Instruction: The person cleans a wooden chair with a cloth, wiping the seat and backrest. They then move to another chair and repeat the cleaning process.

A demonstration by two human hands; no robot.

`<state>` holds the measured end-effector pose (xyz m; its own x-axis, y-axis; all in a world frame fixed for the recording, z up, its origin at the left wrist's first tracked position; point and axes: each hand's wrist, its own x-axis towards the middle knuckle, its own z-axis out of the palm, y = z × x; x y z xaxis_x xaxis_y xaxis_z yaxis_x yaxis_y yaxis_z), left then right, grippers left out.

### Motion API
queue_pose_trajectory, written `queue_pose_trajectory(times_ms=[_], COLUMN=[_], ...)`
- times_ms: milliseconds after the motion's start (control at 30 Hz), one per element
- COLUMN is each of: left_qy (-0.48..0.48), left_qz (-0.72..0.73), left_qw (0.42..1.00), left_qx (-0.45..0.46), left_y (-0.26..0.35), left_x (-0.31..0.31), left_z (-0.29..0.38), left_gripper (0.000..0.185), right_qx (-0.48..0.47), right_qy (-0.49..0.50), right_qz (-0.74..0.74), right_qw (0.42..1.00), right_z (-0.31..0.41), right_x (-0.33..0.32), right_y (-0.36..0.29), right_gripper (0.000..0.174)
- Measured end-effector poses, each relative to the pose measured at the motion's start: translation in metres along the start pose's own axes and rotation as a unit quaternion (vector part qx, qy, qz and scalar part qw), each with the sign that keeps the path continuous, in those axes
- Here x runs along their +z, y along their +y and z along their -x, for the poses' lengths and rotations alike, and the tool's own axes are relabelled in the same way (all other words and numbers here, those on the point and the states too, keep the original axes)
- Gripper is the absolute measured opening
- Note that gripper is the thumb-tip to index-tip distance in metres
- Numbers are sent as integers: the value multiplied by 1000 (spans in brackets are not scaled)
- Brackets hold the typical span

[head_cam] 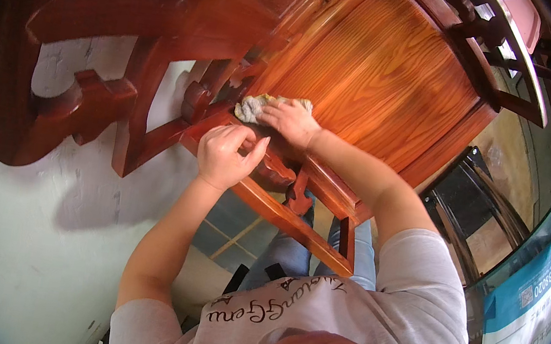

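Observation:
A crumpled grey-and-yellow cloth (251,109) lies against the back left part of a glossy reddish-brown wooden seat (372,75). My right hand (290,121) presses down over this cloth, its fingers spread along it. Closer to me, my left hand (228,155) is at the wooden armrest (290,221), fingers curled and thumb held apart. Whether those fingers grip the rail is hidden. Beneath the armrest, a carved wooden bracket (300,193) shows between my forearms.
The carved wooden backrest (169,27) rises at left beside a pale wall (90,231). Another armrest (522,63) stands at the far right. A black folding chair (464,202) and a blue-and-white printed bag (523,309) bearing writing are on the right. Tiled floor (233,218) shows below.

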<state>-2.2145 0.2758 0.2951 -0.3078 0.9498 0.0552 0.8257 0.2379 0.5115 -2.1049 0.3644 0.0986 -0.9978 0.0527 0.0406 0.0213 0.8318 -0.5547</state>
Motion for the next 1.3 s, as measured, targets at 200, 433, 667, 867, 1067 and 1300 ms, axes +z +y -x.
queue_pose_trajectory(times_ms=[200,433,667,867,1067,1300], left_qy=[10,51,52,59,61,54], left_qz=[23,17,24,38,30,18], left_qw=[1000,998,998,997,997,998], left_qx=[-10,13,20,16,25,24], left_y=[-3,-9,-9,-9,-13,-10], left_x=[2,4,2,4,5,2], left_z=[2,3,5,4,5,5], left_gripper=[25,23,19,21,21,19], right_qx=[-17,-77,147,139,60,36], right_qy=[16,-88,-222,223,182,70], right_qz=[-7,2,-49,-222,16,52], right_qw=[1000,993,963,939,981,995], right_z=[-51,54,176,48,-77,-52], right_x=[9,12,-65,-45,9,1], right_y=[7,-17,-1,-1,-24,20], right_gripper=[33,26,34,43,43,40])
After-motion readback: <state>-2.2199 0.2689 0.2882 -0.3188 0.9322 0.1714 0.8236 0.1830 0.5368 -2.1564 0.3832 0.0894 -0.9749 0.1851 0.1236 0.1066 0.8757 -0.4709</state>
